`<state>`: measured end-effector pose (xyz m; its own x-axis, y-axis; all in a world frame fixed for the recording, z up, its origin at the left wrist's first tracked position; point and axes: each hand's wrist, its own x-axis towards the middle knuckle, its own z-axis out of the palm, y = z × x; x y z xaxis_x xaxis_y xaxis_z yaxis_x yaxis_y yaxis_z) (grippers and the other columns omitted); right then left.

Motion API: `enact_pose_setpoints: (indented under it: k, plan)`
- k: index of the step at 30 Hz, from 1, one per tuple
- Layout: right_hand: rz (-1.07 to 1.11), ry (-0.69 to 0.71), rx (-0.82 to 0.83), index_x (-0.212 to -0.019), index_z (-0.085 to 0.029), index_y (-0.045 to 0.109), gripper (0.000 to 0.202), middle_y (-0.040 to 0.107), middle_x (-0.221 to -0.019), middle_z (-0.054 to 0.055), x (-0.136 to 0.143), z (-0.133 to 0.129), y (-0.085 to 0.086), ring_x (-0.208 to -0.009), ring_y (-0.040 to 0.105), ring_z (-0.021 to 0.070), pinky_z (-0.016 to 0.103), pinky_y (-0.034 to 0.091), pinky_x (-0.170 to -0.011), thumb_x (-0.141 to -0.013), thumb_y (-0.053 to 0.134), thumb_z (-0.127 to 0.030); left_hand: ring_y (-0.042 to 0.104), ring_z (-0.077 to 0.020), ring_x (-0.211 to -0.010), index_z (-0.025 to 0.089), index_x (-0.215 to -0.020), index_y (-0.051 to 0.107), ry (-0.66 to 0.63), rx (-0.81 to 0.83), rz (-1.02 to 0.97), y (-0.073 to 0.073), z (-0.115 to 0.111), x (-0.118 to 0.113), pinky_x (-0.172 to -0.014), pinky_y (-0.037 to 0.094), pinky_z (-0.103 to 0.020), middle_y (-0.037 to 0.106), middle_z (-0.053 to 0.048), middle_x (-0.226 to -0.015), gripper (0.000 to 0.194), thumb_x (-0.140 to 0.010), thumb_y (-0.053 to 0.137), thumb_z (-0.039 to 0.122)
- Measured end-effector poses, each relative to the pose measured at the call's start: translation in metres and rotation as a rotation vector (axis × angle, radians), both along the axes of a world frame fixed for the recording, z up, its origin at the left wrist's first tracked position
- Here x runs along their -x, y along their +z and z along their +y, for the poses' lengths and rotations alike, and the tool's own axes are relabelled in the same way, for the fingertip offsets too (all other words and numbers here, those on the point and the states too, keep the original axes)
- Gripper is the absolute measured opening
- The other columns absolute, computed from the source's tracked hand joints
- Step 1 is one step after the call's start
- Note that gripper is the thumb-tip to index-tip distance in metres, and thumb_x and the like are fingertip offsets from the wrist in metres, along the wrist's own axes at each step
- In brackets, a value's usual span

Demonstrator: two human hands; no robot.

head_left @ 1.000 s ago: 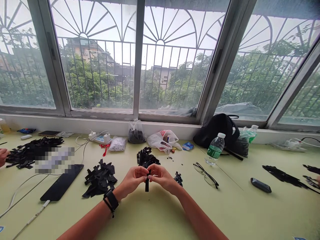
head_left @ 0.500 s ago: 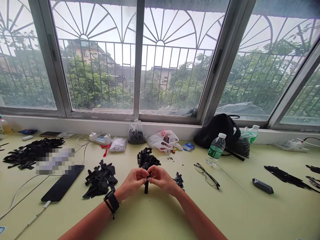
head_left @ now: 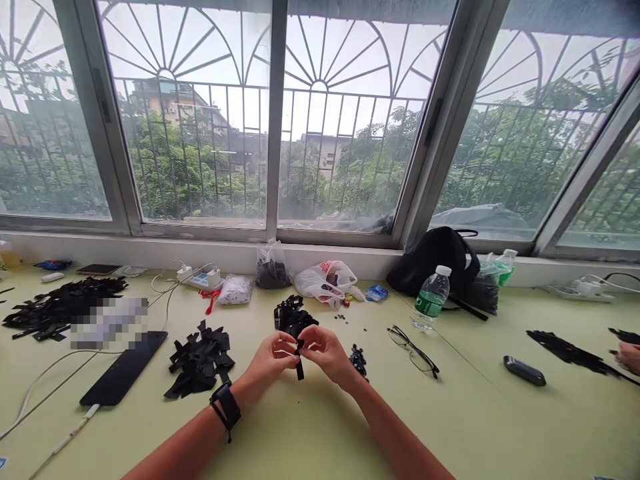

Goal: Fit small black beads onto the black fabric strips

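A short black strip (head_left: 299,369) hangs from between my two hands, its lower end pointing down at the table. My left hand (head_left: 275,357), with a black band on the wrist, pinches it from the left. From the right, my right hand (head_left: 325,352) closes its fingertips on its upper part. Just behind my hands is a pile of black strips (head_left: 293,313). Another heap of black strips (head_left: 200,360) lies left of my left hand. Small dark round pieces (head_left: 358,360) sit right of my right hand.
A black phone (head_left: 125,368) with a cable lies at the left. Glasses (head_left: 414,351), a water bottle (head_left: 431,299) and a black case (head_left: 524,371) stand or lie at the right. Another person's hand (head_left: 629,357) shows at the right edge, near black strips (head_left: 570,352).
The strip's lower end has swung slightly right and up. My fingers have shifted their hold on it. Another person's hand has come in at the right edge.
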<state>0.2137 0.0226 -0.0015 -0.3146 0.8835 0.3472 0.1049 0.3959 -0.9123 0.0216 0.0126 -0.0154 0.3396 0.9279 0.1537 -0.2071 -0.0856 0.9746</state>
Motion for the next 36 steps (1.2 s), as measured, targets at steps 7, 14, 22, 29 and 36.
enact_pose_setpoints:
  k: [7, 14, 22, 29, 36]
  plan:
    - [0.023, -0.012, -0.019, -0.100, -0.020, 0.063, 0.029, 0.071, -0.088, 0.004, 0.002, -0.006, 0.008, -0.081, 0.066, 0.0194, 0.034, 0.052, -0.075, -0.078, 0.076, -0.035, 0.070, -0.0223, -0.080, 0.013, -0.095, 0.076, -0.033, 0.061, 0.052, 0.000, 0.000, 0.000, -0.073, 0.057, -0.034, 0.076, -0.011, -0.087, 0.040, -0.068, 0.085, 0.041]
    - [0.013, 0.031, -0.043, -0.100, -0.021, 0.064, 0.023, 0.072, -0.089, 0.003, 0.002, -0.006, 0.008, -0.084, 0.068, 0.0199, 0.032, 0.051, -0.075, -0.078, 0.072, -0.022, 0.071, -0.0225, -0.084, 0.013, -0.096, 0.078, -0.033, 0.166, -0.040, -0.001, 0.002, 0.003, -0.081, 0.056, -0.034, 0.078, -0.012, -0.093, 0.033, -0.070, 0.081, 0.032]
    - [-0.039, 0.110, -0.045, -0.092, -0.020, 0.069, 0.010, 0.072, -0.091, 0.005, 0.004, -0.015, 0.016, -0.087, 0.068, 0.0215, 0.034, 0.051, -0.078, -0.083, 0.067, -0.022, 0.072, -0.0222, -0.085, 0.011, -0.093, 0.079, -0.002, 0.211, -0.138, 0.002, 0.005, 0.006, -0.086, 0.055, -0.034, 0.079, -0.014, -0.091, 0.027, -0.073, 0.080, 0.030]
    - [0.007, 0.042, 0.015, -0.090, -0.019, 0.068, 0.019, 0.067, -0.090, 0.004, 0.002, -0.013, 0.016, -0.082, 0.062, 0.0182, 0.029, 0.050, -0.071, -0.085, 0.071, -0.037, 0.070, -0.0218, -0.087, 0.014, -0.094, 0.078, 0.058, 0.134, -0.116, 0.008, 0.001, 0.007, -0.086, 0.055, -0.035, 0.078, -0.011, -0.091, 0.032, -0.070, 0.087, 0.034]
    - [-0.027, 0.141, 0.123, -0.092, -0.019, 0.070, 0.025, 0.068, -0.090, 0.004, 0.009, -0.015, 0.007, -0.086, 0.064, 0.0207, 0.029, 0.050, -0.072, -0.081, 0.076, -0.041, 0.068, -0.0196, -0.081, 0.015, -0.087, 0.077, 0.195, 0.007, -0.042, 0.013, 0.001, 0.009, -0.080, 0.055, -0.031, 0.076, -0.008, -0.086, 0.025, -0.071, 0.084, 0.033]
